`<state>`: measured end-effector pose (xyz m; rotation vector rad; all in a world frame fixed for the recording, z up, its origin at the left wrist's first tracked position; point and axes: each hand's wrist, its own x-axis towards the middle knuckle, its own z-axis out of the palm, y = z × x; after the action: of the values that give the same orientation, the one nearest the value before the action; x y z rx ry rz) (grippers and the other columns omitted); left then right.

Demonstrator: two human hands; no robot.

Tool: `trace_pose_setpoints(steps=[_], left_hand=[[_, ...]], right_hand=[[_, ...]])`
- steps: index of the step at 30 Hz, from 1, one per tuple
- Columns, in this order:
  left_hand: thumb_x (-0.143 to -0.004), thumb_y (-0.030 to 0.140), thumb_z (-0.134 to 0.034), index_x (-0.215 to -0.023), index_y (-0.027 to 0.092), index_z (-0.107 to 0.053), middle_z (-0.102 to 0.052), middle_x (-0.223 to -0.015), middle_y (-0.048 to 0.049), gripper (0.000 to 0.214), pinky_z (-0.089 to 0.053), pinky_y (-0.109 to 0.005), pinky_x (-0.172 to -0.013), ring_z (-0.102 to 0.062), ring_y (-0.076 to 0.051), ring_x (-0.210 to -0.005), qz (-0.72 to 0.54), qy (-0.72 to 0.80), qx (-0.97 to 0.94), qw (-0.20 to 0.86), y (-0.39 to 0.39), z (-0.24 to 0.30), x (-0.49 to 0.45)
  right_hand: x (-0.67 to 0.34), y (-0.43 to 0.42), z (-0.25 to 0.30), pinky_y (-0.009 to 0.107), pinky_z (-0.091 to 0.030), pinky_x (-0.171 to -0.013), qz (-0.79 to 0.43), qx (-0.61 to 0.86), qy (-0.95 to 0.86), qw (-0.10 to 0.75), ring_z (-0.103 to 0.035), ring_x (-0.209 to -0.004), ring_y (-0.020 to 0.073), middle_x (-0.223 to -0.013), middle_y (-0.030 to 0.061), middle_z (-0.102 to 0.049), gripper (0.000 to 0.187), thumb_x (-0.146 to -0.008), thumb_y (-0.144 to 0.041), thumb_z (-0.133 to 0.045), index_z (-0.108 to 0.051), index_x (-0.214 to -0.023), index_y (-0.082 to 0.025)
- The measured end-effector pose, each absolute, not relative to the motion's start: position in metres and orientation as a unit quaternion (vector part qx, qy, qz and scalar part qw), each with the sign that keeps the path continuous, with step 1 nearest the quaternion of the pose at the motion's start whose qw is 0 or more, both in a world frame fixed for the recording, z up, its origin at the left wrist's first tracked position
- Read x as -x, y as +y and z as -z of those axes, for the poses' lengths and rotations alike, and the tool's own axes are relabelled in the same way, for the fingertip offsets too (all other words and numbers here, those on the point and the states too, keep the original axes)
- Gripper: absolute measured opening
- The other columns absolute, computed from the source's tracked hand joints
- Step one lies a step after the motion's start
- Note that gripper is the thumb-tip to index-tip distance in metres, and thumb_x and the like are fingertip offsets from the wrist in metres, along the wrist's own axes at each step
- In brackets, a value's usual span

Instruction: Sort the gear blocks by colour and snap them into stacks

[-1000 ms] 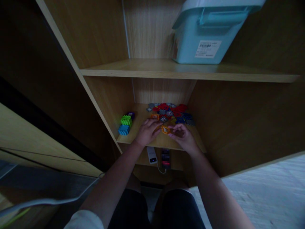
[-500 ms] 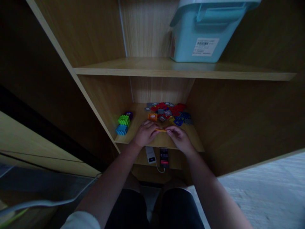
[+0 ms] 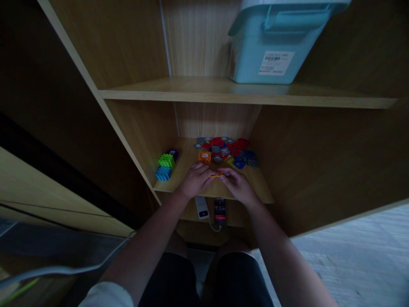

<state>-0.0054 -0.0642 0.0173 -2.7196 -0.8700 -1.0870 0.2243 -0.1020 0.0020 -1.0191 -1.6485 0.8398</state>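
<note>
Between my two hands, just over the front of the middle shelf, is a small flat orange interlocking puzzle piece [image 3: 216, 175]. My left hand [image 3: 197, 179] pinches its left side, and my right hand [image 3: 235, 183] grips the right side with fingertips. The fingers cover much of it. Right behind my left hand sits an orange puzzle piece or stack [image 3: 205, 157]. Farther back lies a loose pile of red pieces [image 3: 234, 147], with blue pieces [image 3: 241, 160], grey ones and a yellow piece [image 3: 230, 160]. To the left stand a green stack [image 3: 166, 160], a light blue stack [image 3: 163, 173] and a purple piece [image 3: 173, 153].
A light blue lidded bin [image 3: 271, 38] stands on the upper shelf [image 3: 191, 90]. Below the middle shelf's front edge lie a white power bank [image 3: 201, 207] and a phone [image 3: 220, 210], joined by a cable. Cabinet walls close in both sides.
The orange piece has turned from lying thin and edge-on to tilted between my fingers. My right hand has shifted slightly left, closer to my left hand.
</note>
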Motion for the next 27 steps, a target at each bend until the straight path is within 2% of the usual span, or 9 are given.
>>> trace_pose_setpoints(steps=[9,15,23,25,27], left_hand=[[-0.106,0.038,-0.057,-0.109,0.026,-0.077,-0.071,-0.093,-0.0077,0.023,-0.052,-0.043,-0.091,-0.065,-0.026,-0.097,0.366,-0.285,0.885,0.024,-0.065,-0.019,0.004],[-0.107,0.039,-0.058,-0.107,0.028,-0.078,-0.072,-0.095,-0.0072,0.023,-0.05,-0.043,-0.089,-0.064,-0.025,-0.096,0.37,-0.298,0.879,0.046,-0.063,-0.017,0.007],[-0.105,0.037,-0.062,-0.112,0.026,-0.075,-0.073,-0.096,-0.0069,0.018,-0.05,-0.043,-0.087,-0.064,-0.026,-0.094,0.438,-0.336,0.832,0.051,-0.062,-0.014,0.008],[-0.103,0.036,-0.065,-0.117,0.024,-0.07,-0.071,-0.094,-0.006,0.019,-0.051,-0.042,-0.087,-0.065,-0.025,-0.093,0.483,-0.344,0.804,0.039,-0.061,-0.012,0.009],[-0.101,0.034,-0.069,-0.126,0.022,-0.063,-0.069,-0.093,-0.0048,0.029,-0.052,-0.041,-0.088,-0.065,-0.024,-0.092,0.533,-0.354,0.768,0.02,-0.059,-0.011,0.011]], right_hand=[[-0.225,-0.102,-0.002,0.041,-0.063,-0.093,-0.353,0.414,-0.661,0.517,-0.076,-0.103,0.0244,-0.113,0.0052,-0.081,0.034,-0.097,-0.057,-0.073,-0.077,-0.116,-0.029],[-0.223,-0.1,-0.005,0.039,-0.064,-0.084,-0.366,0.414,-0.653,0.519,-0.075,-0.091,0.0241,-0.098,0.0046,-0.08,0.037,-0.086,-0.057,-0.085,-0.078,-0.106,-0.027],[-0.207,-0.087,-0.012,0.039,-0.062,-0.083,-0.385,0.398,-0.633,0.541,-0.072,-0.087,0.0227,-0.093,0.0025,-0.078,0.036,-0.083,-0.059,-0.085,-0.076,-0.099,-0.028],[-0.2,-0.083,-0.014,0.039,-0.062,-0.083,-0.388,0.39,-0.63,0.549,-0.072,-0.088,0.0227,-0.097,0.0029,-0.079,0.034,-0.084,-0.057,-0.085,-0.076,-0.099,-0.028],[-0.193,-0.077,-0.016,0.039,-0.062,-0.085,-0.381,0.373,-0.633,0.561,-0.073,-0.091,0.0223,-0.11,0.0042,-0.079,0.031,-0.085,-0.055,-0.084,-0.076,-0.099,-0.028]])
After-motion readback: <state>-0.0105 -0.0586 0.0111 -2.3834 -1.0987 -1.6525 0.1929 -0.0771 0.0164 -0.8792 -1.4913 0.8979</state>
